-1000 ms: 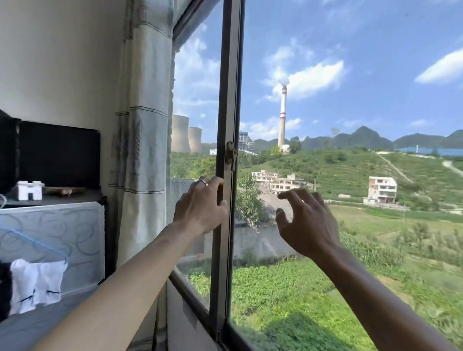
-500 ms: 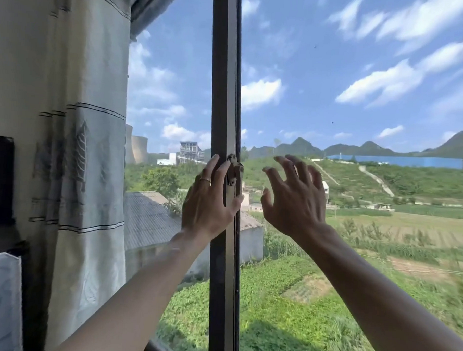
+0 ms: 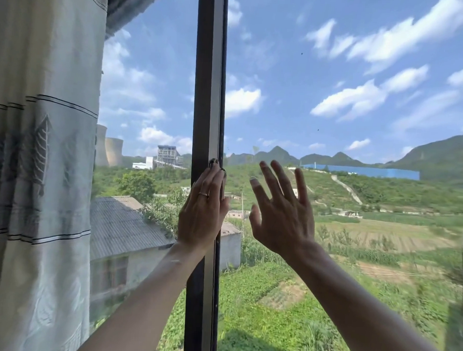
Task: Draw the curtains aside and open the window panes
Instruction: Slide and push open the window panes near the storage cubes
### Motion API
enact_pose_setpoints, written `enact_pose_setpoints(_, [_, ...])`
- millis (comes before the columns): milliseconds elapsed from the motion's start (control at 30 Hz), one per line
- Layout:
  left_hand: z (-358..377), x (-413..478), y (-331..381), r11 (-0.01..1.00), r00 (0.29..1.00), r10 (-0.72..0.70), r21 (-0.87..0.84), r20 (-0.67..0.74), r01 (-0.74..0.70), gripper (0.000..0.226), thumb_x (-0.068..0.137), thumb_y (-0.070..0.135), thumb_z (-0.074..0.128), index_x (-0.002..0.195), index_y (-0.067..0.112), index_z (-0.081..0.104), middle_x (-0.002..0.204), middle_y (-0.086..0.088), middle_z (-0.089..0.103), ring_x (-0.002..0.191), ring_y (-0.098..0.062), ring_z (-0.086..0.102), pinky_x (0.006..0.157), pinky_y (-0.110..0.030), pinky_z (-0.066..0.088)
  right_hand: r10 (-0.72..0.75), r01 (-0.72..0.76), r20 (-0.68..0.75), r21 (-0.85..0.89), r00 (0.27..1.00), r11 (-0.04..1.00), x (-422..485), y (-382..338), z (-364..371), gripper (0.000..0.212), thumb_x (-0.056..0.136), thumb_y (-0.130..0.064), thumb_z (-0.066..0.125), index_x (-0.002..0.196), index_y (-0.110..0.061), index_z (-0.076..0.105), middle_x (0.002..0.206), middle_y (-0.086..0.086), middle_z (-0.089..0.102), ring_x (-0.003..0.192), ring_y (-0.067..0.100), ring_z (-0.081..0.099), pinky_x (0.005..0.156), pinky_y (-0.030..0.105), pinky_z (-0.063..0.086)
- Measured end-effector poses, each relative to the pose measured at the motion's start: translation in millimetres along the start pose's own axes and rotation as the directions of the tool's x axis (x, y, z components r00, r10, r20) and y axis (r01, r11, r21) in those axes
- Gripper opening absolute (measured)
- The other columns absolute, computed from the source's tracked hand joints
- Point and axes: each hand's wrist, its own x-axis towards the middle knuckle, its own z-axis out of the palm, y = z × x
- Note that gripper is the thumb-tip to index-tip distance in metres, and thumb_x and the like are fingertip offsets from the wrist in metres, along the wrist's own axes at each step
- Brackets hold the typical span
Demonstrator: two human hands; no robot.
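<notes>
Change since earlier frame: both hands have risen and flattened; left now covers the latch. Curtain (image 3: 41,167), nine o'clock: gathered aside, done. Window pane (image 3: 347,100), three o'clock: shut. Centre frame (image 3: 208,81), twelve o'clock: dark, upright. Right hand (image 3: 283,217): open, fingers spread, at the glass. Left hand (image 3: 202,214): flat against frame, gripping nothing. Judged: sliding push imminent.
</notes>
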Motion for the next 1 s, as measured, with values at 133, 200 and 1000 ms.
enact_pose_setpoints(133, [-5,3,-6,0.996,0.997,0.071,0.062,-0.021,-0.069,0.056,0.086,0.019,0.074,0.136,0.003,0.054,0.144,-0.013,0.052,0.133,-0.025,0.05,0.085,-0.035,0.059,-0.004,0.004,-0.022,0.012,1.0,1.0,-1,0,1,0.057,0.085,-0.038,0.057,0.137,-0.016,0.054,0.162,0.013,0.026,0.152,0.029,0.017,0.121,0.057,0.003])
enact_pose_setpoints(200, [-9,3,-11,0.988,0.992,0.125,0.095,-0.012,-0.123,0.054,0.086,0.017,0.075,0.134,0.002,0.056,0.141,-0.015,0.055,0.131,-0.026,0.053,0.082,-0.039,0.061,-0.009,0.01,-0.033,0.023,0.999,1.0,-1,0,1,0.056,0.084,-0.037,0.058,0.136,-0.016,0.056,0.161,0.014,0.027,0.152,0.029,0.017,0.121,0.056,0.002])
enact_pose_setpoints(1000, [-66,48,-24,0.968,0.988,-0.13,-0.203,0.087,0.146,0.019,0.089,0.032,0.067,0.102,0.021,0.075,0.105,0.0,0.071,0.101,-0.014,0.06,0.086,-0.032,0.05,-0.006,0.01,-0.055,0.075,0.998,0.997,-2,3,0,0.052,0.078,-0.034,0.064,0.127,-0.017,0.062,0.159,0.017,0.031,0.151,0.032,0.019,0.121,0.058,0.004])
